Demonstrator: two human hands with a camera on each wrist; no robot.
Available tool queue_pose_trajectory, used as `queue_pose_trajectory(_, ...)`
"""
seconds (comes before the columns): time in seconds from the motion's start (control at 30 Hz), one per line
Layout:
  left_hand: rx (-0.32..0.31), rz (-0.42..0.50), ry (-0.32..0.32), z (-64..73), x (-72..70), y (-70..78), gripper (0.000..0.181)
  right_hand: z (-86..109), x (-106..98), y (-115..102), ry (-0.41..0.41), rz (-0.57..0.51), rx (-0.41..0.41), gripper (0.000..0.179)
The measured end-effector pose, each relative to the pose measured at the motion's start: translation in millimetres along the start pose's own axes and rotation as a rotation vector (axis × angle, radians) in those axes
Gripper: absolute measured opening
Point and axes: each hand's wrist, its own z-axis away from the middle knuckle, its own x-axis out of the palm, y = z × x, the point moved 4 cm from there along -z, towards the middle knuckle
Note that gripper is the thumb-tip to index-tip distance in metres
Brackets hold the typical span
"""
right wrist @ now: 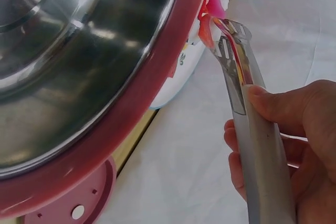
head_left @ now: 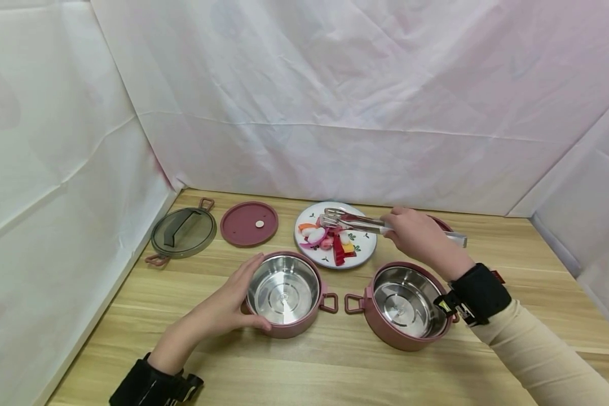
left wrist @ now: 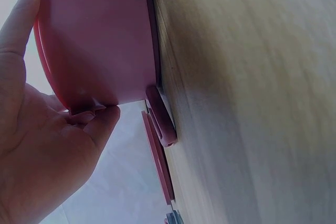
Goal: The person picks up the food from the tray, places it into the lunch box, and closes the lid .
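Observation:
My left hand (head_left: 228, 307) holds the left side of a dusty-red pot (head_left: 295, 329) with a steel inside, thumb at the front and fingers round the far side. In my right hand (head_left: 418, 237) is a pair of metal tongs (head_left: 359, 223), gripped along its arms. The tong tips reach over a white patterned plate (head_left: 366, 243), right at a pile of food pieces (head_left: 327, 242) in red, pink, white, orange and yellow. In the right wrist view the tips stand slightly apart beside an orange-red piece (right wrist: 206, 31). A second dusty-red pot (head_left: 385, 334) stands below the right forearm.
A glass lid (head_left: 195, 239) with a dark handle lies at the back left. Next to it is a flat dusty-red lid (head_left: 248, 224). Another dusty-red round edge (head_left: 441, 224) shows partly behind my right hand. White cloth (head_left: 304, 152) hangs behind the wooden table (head_left: 264, 372).

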Motion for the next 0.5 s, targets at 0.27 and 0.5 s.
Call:
queue_pose_trajectory(0.27,-0.011,0.017,-0.001,0.2,1.2,0.0,0.126,3.0,0.5,2.7,0.047,-0.005,0.004,0.034)
queue_pose_trajectory(0.5,-0.023,0.01,-0.004,0.4,0.5,0.8,0.127,6.1,-5.1,5.0,0.097,-0.017,-0.008,0.034)
